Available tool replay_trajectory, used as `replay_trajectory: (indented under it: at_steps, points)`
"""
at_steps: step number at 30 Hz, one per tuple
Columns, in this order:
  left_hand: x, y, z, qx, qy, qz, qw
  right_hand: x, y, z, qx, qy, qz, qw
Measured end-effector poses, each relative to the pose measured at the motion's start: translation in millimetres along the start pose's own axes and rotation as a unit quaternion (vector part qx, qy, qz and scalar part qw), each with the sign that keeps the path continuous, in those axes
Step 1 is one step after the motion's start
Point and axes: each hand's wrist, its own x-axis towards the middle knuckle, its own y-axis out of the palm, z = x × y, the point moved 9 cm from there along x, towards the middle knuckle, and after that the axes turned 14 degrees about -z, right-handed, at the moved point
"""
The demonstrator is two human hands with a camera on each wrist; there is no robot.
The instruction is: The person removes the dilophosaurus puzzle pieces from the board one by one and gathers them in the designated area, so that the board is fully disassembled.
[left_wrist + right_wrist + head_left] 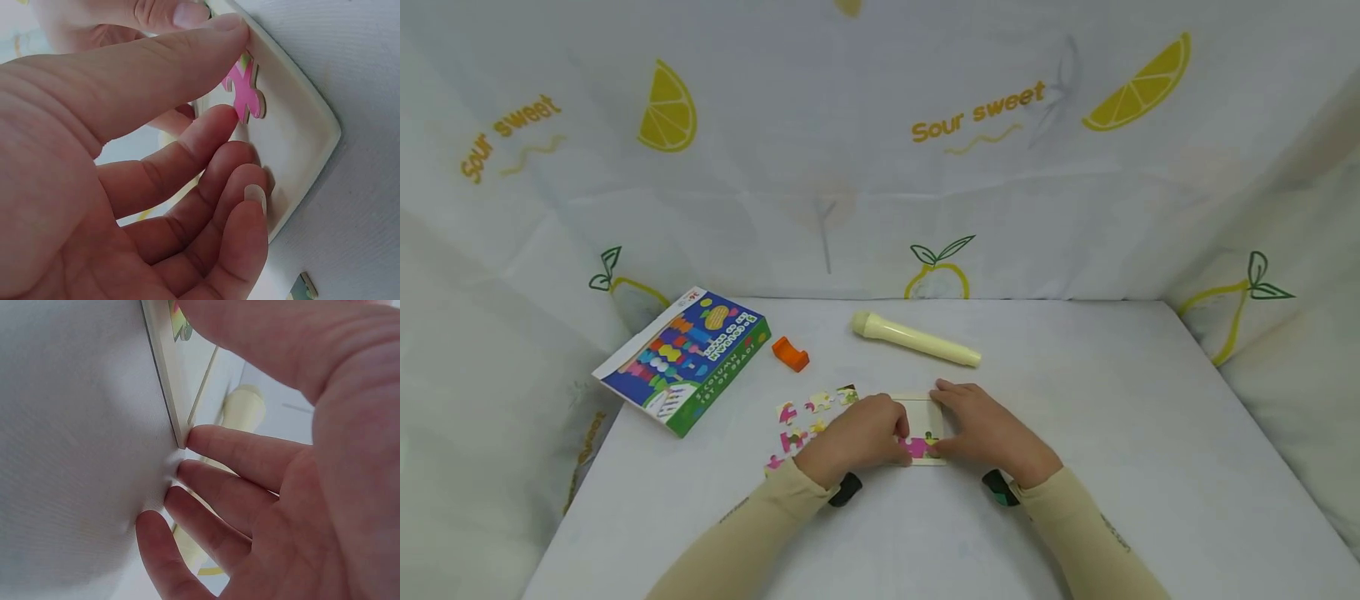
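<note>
A shallow cream puzzle tray point(922, 414) lies between the two hands, with pink and green jigsaw pieces along its near side. Over its left part is my left hand point(863, 435), fingers curled. The left wrist view shows its thumb and index fingertip at either side of a pink puzzle piece point(249, 100), low over the tray floor. My right hand point(988, 429) spreads along the tray's right side. Its index fingertip touches the far corner, while the thumb reaches over the near edge beside a green and pink piece point(179, 324).
Several loose jigsaw pieces point(793, 440) lie left of the tray, partly behind the left forearm. Farther back stand a colourful box point(688, 354) and a small orange block point(791, 354). A pale yellow rod with a rounded end point(917, 339) lies beyond the tray.
</note>
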Motion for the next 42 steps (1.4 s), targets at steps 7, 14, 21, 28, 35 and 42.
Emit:
replay_trajectory:
  at_steps: [7,14,21,28,35,42]
  points:
    - [-2.2,1.2,0.3,0.011,-0.016,0.004,0.9998,-1,1.3,0,0.002,0.004,0.001,1.0]
    - [-2.5,1.4,-3.1,0.012,-0.001,-0.006,0.9999,-2,0.0,0,0.005,0.002,-0.001,1.0]
    - [-3.0,2.2,-6.3,0.037,0.004,-0.006,0.9993,-3,-0.9,-1,0.007,0.008,-0.005,1.0]
    - [-6.3,-2.0,-12.5,0.057,0.011,-0.009,0.9982,-4,-1.6,1,0.007,0.012,-0.007,1.0]
    - [-4.8,-2.8,-12.6,0.063,0.023,-0.019,0.9976,-2,-1.3,1,0.007,0.005,-0.008,1.0]
    - [-2.6,-2.6,-10.6,0.052,0.022,-0.019,0.9982,-1,-1.1,0,0.004,0.004,-0.008,1.0]
